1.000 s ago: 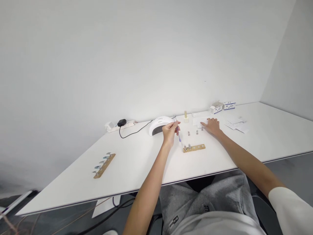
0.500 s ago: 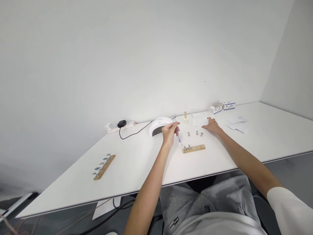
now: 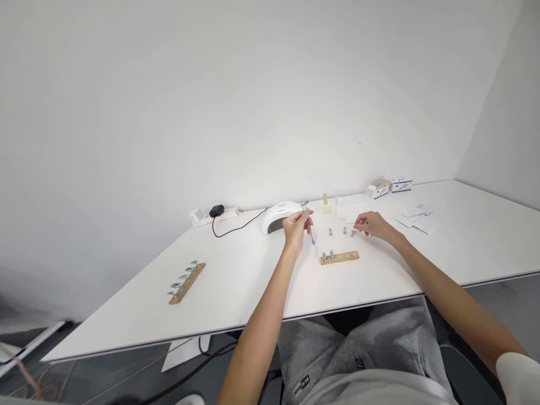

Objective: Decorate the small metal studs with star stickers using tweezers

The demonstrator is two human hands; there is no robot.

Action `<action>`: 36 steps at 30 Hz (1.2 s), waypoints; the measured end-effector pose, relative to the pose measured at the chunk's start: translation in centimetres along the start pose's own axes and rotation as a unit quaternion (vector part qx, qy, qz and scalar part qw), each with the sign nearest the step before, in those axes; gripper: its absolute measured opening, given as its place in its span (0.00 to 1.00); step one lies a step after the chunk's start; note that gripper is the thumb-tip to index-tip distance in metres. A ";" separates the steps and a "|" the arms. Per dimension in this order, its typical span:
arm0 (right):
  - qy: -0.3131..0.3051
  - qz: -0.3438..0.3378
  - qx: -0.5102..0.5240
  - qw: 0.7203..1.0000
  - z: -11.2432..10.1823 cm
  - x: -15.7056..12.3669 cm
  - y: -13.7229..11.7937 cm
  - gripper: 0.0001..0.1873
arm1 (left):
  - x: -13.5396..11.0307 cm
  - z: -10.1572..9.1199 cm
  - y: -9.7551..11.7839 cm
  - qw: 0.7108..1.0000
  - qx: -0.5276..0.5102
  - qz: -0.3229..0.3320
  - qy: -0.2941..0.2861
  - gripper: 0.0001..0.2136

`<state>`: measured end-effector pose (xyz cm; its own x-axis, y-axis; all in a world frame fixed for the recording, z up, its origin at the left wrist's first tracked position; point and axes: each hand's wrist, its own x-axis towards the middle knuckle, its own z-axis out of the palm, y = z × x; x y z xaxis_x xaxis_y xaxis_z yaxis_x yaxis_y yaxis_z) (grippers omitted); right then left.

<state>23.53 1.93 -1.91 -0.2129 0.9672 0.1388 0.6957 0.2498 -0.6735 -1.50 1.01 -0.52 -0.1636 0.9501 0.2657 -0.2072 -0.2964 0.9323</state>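
Note:
My left hand [image 3: 297, 226] pinches a thin tool with two prongs at the top and a purple lower end [image 3: 313, 242], tweezers by its look. It stands upright over the table beside a wooden strip [image 3: 349, 256], which has two small metal-based nail tip stands [image 3: 331, 256] at its left end and pale round spots along the rest. My right hand [image 3: 373, 225] has thumb and finger together at the top of a small nail tip stand [image 3: 353, 233] on the table. Two similar stands [image 3: 331, 231] sit to its left.
A white nail lamp [image 3: 280, 216] is behind my left hand. Further back are a yellowish bottle [image 3: 325, 205], a clear tray [image 3: 346, 210] and small boxes [image 3: 378, 189]. White sheets [image 3: 415, 218] lie right. Another wooden strip [image 3: 185, 287] bears several nail tips. A power strip [image 3: 219, 215] is back left.
My right hand has come back from the clear tray toward me, down to the rightmost loose nail tip stand, its fingers drawn together. My left hand keeps its hold on the tool. The view shifts slightly.

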 end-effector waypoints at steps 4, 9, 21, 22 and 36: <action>0.071 0.073 -0.100 0.990 2.2 -0.8 -0.3 0.19 | 0.0 0.1 0.0 1.000 0.007 0.002 -0.007 0.17; 0.066 0.124 -0.172 0.975 3.8 -0.1 -1.0 0.18 | 0.0 0.1 0.1 1.000 0.010 0.007 -0.007 0.16; 0.020 0.095 -0.104 0.990 1.7 -0.6 0.5 0.08 | -0.1 0.2 0.1 1.000 0.013 0.005 -0.009 0.17; 0.007 0.091 -0.092 0.992 1.5 -0.6 0.6 0.08 | -0.1 0.1 0.1 1.000 0.014 0.003 -0.010 0.17; -0.009 0.063 -0.036 0.997 1.4 -0.2 1.0 0.02 | -0.2 0.2 0.2 1.000 0.014 0.006 -0.014 0.16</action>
<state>23.32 1.91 -3.63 -0.1335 0.9901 0.0424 0.7644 0.1301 -0.6314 -1.29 0.77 -0.31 -0.1383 0.9489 0.2835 -0.1778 -0.3054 0.9355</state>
